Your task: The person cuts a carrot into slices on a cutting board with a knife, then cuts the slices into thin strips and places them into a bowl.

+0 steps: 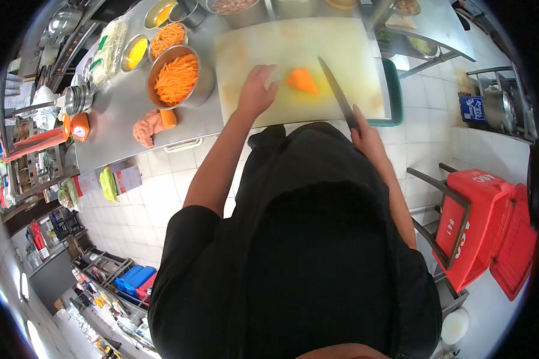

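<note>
Black clothing on the person's torso (305,251) fills the bottom of the head view, closest to the lens, with both bare forearms reaching up from it toward the counter (120,113) of dull stainless steel.

On that counter lies a large, pale, stained rectangular cutting board (341,48). Near its middle sits the orange wedge-shaped piece of carrot (302,80), flat on the board. The left hand (257,91) rests on the board just beside the wedge on its left, fingers loosely curled and spread; its fingertips are close to the carrot, but I cannot tell whether they touch it, and it grips nothing. The right hand (365,133) is clenched around the dark handle of a long, slim steel kitchen knife (336,90), whose blade slants up and left across the board, its tip just beside the carrot wedge on the right and apart from it.

Left of the board stands a round steel bowl heaped with orange carrot shreds (176,78), and behind it a smaller bowl of similar shreds (167,37) and a small steel bowl of yellow sauce (136,52). At the counter's front edge lies a pinkish crumpled cloth (147,127) with a short carrot stub (169,118) touching it.

On the tiled floor to the right, a red plastic crate (485,227) sits tilted.
</note>
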The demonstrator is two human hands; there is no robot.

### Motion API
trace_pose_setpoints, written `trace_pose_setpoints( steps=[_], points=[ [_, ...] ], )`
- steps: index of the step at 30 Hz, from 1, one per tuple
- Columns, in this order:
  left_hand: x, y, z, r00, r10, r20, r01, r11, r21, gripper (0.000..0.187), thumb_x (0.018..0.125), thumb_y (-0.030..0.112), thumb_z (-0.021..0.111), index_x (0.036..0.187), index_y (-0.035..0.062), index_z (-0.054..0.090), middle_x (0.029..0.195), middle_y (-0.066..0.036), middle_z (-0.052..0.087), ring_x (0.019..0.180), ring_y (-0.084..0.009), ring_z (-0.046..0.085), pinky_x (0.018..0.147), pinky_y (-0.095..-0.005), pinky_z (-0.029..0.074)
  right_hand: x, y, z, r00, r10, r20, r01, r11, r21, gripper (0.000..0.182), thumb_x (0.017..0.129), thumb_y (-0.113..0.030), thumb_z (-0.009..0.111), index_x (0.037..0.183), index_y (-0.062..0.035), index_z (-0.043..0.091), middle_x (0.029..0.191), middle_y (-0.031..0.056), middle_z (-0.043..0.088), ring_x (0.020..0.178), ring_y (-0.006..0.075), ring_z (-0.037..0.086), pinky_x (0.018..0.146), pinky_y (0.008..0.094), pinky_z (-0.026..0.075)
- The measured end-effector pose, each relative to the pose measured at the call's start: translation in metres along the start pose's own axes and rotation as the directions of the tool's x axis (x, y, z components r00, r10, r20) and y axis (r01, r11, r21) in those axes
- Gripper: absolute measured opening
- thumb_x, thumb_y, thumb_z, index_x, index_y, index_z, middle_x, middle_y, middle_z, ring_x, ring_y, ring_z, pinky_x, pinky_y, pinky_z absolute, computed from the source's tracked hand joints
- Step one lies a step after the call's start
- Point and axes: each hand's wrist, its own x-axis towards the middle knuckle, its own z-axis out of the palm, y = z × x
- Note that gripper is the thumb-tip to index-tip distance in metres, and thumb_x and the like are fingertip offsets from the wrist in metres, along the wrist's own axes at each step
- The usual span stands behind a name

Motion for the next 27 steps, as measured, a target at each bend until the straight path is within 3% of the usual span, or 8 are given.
trace_pose_setpoints(
  steps=[7,13,16,19,27],
  points=[
    [0.021,-0.001,0.044,0.976,-0.037,0.214,0.064,0.991,-0.119,0.048,0.088,0.008,0.073,0.135,0.0095,0.064,0.125,-0.016,0.065,0.119,-0.0358,0.063,0.104,-0.0420,0.052,-0.002,-0.002,0.002,0.998,0.060,0.023,-0.060,0.998,0.013,0.073,0.095,-0.013,0.055,0.164,-0.0200,0.030,0.098,0.0348,0.069,0.091,0.0530,0.066,0.083,0.0587,0.051],
    [0.024,-0.003,0.045,0.961,-0.068,0.268,0.094,0.992,-0.084,0.046,0.087,0.009,0.075,0.132,0.0073,0.066,0.123,-0.016,0.065,0.112,-0.0322,0.068,0.097,-0.0404,0.056,-0.008,0.000,0.006,0.998,0.062,-0.004,-0.062,0.998,0.021,0.074,0.096,-0.013,0.054,0.164,-0.0188,0.029,0.096,0.0359,0.068,0.090,0.0535,0.066,0.082,0.0593,0.051],
    [0.024,-0.011,0.049,0.957,-0.088,0.275,0.134,0.979,-0.154,0.043,0.087,0.011,0.076,0.129,0.0047,0.068,0.122,-0.016,0.064,0.107,-0.0295,0.070,0.092,-0.0401,0.059,-0.009,-0.003,0.004,0.997,0.082,0.007,-0.082,0.997,0.010,0.073,0.096,-0.013,0.054,0.164,-0.0177,0.028,0.096,0.0361,0.068,0.090,0.0539,0.066,0.082,0.0595,0.051],
    [0.021,-0.016,0.050,0.924,-0.179,0.338,0.249,0.953,-0.176,0.038,0.087,0.013,0.079,0.122,0.0024,0.068,0.116,-0.015,0.066,0.104,-0.0273,0.071,0.090,-0.0387,0.059,-0.009,-0.007,0.002,0.996,0.093,0.015,-0.093,0.996,0.005,0.073,0.096,-0.013,0.054,0.164,-0.0170,0.029,0.095,0.0364,0.068,0.090,0.0541,0.066,0.082,0.0597,0.051],
    [0.004,-0.011,0.031,0.901,-0.247,0.358,0.311,0.941,-0.132,0.030,0.087,0.023,0.082,0.104,0.0026,0.068,0.094,-0.010,0.070,0.086,-0.0191,0.069,0.078,-0.0354,0.056,-0.007,-0.007,0.002,0.994,0.107,0.028,-0.108,0.994,0.024,0.071,0.097,-0.013,0.054,0.164,-0.0188,0.030,0.094,0.0362,0.068,0.089,0.0541,0.066,0.081,0.0593,0.051]
  ],
)
